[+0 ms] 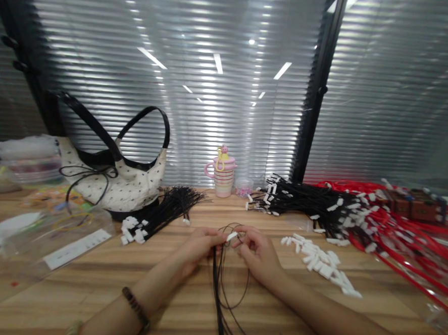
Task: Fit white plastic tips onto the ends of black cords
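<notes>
In front of me my left hand (202,245) is closed around a bundle of thin black wires (217,298) that hangs down toward the table's near edge. A small white plastic piece (232,236) shows between my two hands, at the left fingertips. My right hand (258,254) pinches a thin black wire close beside that piece; its exact fingertip grip is too blurred to make out. One wire curves in a loose loop below the hands. To the right lies a scattered pile of loose white plastic pieces (322,262).
Black wires with white ends (174,210) lie at left, before a white handbag (131,187). A striped pink mug (223,180) stands at the back. On the right are a larger black wire bundle (305,198) and red wires (405,239). Plastic bags (25,246) lie left.
</notes>
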A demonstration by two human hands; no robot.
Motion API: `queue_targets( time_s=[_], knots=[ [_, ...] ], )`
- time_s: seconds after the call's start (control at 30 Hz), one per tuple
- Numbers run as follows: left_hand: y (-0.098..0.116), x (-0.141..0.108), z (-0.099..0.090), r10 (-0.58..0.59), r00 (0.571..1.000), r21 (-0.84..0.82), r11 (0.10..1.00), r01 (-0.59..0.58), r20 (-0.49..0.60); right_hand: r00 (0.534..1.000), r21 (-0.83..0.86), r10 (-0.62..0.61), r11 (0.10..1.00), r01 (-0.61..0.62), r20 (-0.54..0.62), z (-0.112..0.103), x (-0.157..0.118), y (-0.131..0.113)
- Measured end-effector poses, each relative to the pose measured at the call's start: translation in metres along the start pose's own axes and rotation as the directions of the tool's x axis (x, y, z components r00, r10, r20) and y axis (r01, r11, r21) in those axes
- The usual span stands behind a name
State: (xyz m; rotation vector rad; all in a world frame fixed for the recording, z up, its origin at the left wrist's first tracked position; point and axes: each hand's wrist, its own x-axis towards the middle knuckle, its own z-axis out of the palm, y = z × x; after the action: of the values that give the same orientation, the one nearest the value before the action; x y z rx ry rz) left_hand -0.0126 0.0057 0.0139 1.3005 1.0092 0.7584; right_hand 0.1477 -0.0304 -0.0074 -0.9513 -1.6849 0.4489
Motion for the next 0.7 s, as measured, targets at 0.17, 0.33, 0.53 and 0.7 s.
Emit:
queue_targets(
  time_s=[0.17,0.33,0.53,0.7],
  knots=[
    [-0.0007,0.0007,-0.0007,0.006,1.000,0.003,1.000,-0.006,0.015,1.000,0.004,0.028,1.000,-0.028,0.008,-0.0001,-0.0001,-0.0014],
    [0.0029,-0.0024,0.0016,-0.015,1.000,-0.016,1.000,0.015,-0.009,0.998,0.006,0.071,0.997,-0.071,0.002,-0.0009,-0.0003,-0.0007],
    [0.0031,-0.0019,0.0017,-0.016,1.000,-0.018,1.000,0.016,-0.006,0.998,-0.017,0.057,0.998,-0.057,0.002,0.0005,0.0009,0.0001],
    [0.0011,-0.0004,0.0001,-0.010,1.000,-0.038,0.999,0.010,0.003,1.000,-0.016,0.019,1.000,-0.019,0.002,0.0000,0.0002,0.0005]
  ],
)
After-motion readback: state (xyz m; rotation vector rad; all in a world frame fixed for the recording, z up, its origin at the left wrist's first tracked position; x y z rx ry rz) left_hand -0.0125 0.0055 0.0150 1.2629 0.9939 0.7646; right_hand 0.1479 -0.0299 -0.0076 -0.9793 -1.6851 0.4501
